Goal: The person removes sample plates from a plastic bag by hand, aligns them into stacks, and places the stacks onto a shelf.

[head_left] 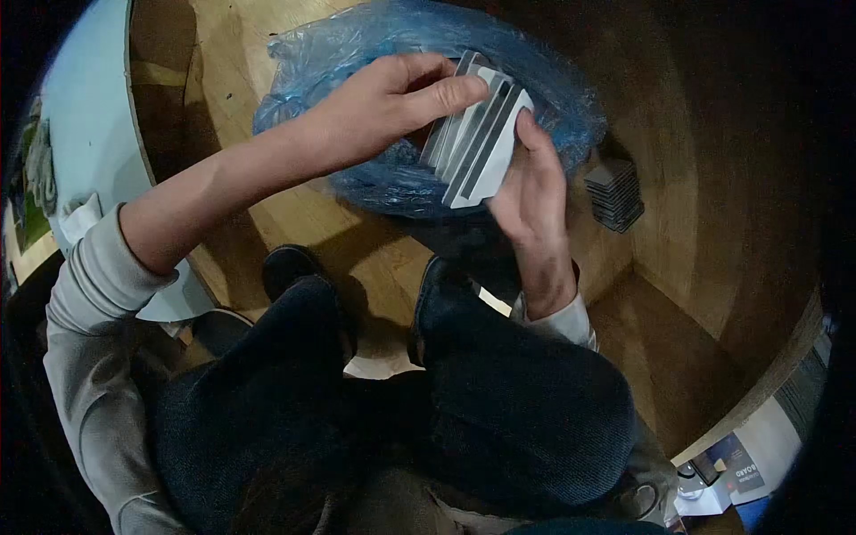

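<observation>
Over a blue plastic bag [357, 40], both hands are around a small bundle of flat clear and white plastic pieces with dark strips [480, 134]. The exact kind of these pieces I cannot make out. My left hand [415, 94] comes from the upper left, its thumb laid across the top of the bundle and its fingers partly hidden behind it. On the other side, my right hand [535, 187] grips the bundle's right edge, the thumb at its upper corner and the remaining fingers out of sight underneath. The bundle is held tilted.
A neat stack of thin dark pieces [615, 194] stands on the wooden floor [312, 218] to the right, by a curved wooden wall [687, 169]. A pale tabletop [94, 134] is at the left. Printed boxes [740, 468] lie at the lower right. My legs are below.
</observation>
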### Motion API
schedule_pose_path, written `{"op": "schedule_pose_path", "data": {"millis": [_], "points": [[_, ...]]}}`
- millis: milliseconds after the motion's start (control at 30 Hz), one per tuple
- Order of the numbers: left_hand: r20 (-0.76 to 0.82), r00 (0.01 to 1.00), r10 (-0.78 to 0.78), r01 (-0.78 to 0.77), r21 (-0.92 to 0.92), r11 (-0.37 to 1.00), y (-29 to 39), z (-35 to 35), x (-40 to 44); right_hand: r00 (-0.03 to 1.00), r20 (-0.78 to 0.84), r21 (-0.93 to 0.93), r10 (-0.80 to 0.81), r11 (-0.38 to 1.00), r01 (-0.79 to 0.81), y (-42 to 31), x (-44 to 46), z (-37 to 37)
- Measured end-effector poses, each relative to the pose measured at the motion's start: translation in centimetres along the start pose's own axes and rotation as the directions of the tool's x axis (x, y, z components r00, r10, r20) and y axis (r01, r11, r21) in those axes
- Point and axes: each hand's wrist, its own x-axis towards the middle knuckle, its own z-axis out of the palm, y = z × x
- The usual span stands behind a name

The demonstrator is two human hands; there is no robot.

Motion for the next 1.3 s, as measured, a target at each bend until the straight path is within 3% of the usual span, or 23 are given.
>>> {"op": "schedule_pose_path", "data": {"millis": [100,133,233,300,333,400,433,467,500,533,633,667,767,933,1067,1167,1200,1233,1300], "points": [[-0.248,0.964,-0.092,0.090,-0.020,0.996,-0.6,1.1,0.0,0.998,-0.010,0.112,0.058,0.992,-0.056,1.3,0.5,0.8],[-0.246,0.965,-0.094,0.092,-0.019,0.996,-0.7,1.2,-0.1,0.996,-0.014,0.168,0.086,0.982,-0.082,1.6,0.6,1.0],[-0.099,0.945,-0.311,0.314,0.011,0.949,-1.4,1.2,-0.7,0.995,0.034,0.115,0.089,0.989,-0.093,3.1,0.7,1.5],[-0.116,0.927,-0.357,0.352,-0.062,0.934,-2.7,0.6,-1.0,0.994,0.056,0.087,0.092,0.991,-0.097,2.9,1.2,1.0],[-0.132,0.905,-0.405,0.388,-0.135,0.912,-3.4,0.2,-1.3,0.991,0.088,-0.211,0.103,0.974,-0.083,2.1,2.0,-0.1],[-0.146,0.879,-0.453,0.422,-0.202,0.884,-4.3,-0.8,-1.4,0.979,0.139,-0.721,0.147,0.693,-0.002,0.5,4.2,-2.5],[-0.129,0.887,-0.443,0.400,-0.262,0.878,-4.6,-1.8,-1.2,0.979,0.138,-0.719,0.148,0.695,-0.003,0.0,5.4,-3.4],[-0.114,0.896,-0.428,0.375,-0.321,0.870,-4.7,-2.7,-0.8,0.984,0.112,-0.950,0.137,0.304,0.066,-0.5,6.9,-4.2],[-0.100,0.905,-0.414,0.350,-0.380,0.856,-4.8,-3.7,-0.3,0.989,0.094,-0.982,0.112,-0.156,0.111,-0.7,8.3,-4.6],[-0.093,0.920,-0.381,0.304,-0.447,0.842,-4.6,-4.7,0.2,0.989,0.096,-0.981,0.111,-0.157,0.113,-0.2,9.4,-5.2],[-0.116,0.963,-0.245,0.101,-0.684,0.722,-3.6,-6.4,1.6,0.911,0.391,-0.613,-0.131,-0.775,0.152,3.4,11.8,-7.3],[-0.124,0.973,-0.196,0.040,-0.746,0.665,-3.2,-6.8,2.1,0.910,0.394,-0.613,-0.128,-0.774,0.157,4.0,12.1,-7.6],[-0.133,0.984,-0.120,-0.044,-0.829,0.558,-2.7,-7.2,2.8,0.848,0.458,-0.797,-0.267,-0.546,0.258,4.9,12.8,-7.9],[-0.110,0.988,-0.109,-0.033,-0.839,0.544,-3.4,-6.3,2.4,0.897,0.355,-0.744,-0.264,-0.660,0.100,4.3,12.9,-6.8],[-0.187,0.959,-0.213,-0.011,-0.776,0.630,-3.3,-5.4,2.6,0.890,0.431,-0.787,-0.146,-0.543,0.292,1.0,12.6,-6.7],[-0.248,0.908,-0.337,0.003,-0.801,0.599,-3.1,-4.8,2.4,0.997,0.073,-0.935,-0.036,-0.350,0.055,-3.2,9.1,-3.2],[-0.250,0.908,-0.337,0.002,-0.801,0.599,-3.1,-4.6,2.0,0.997,0.074,-0.935,-0.036,-0.350,0.057,-3.3,8.6,-3.4],[-0.282,0.890,-0.358,0.043,-0.730,0.682,-2.9,-4.2,1.3,0.991,0.113,-0.988,-0.065,-0.114,0.105,-3.3,8.3,-3.9],[-0.349,0.854,-0.387,0.139,-0.564,0.814,-2.6,-3.6,0.5,0.977,0.160,-0.912,-0.144,0.358,0.202,-3.2,7.6,-4.5]]}}
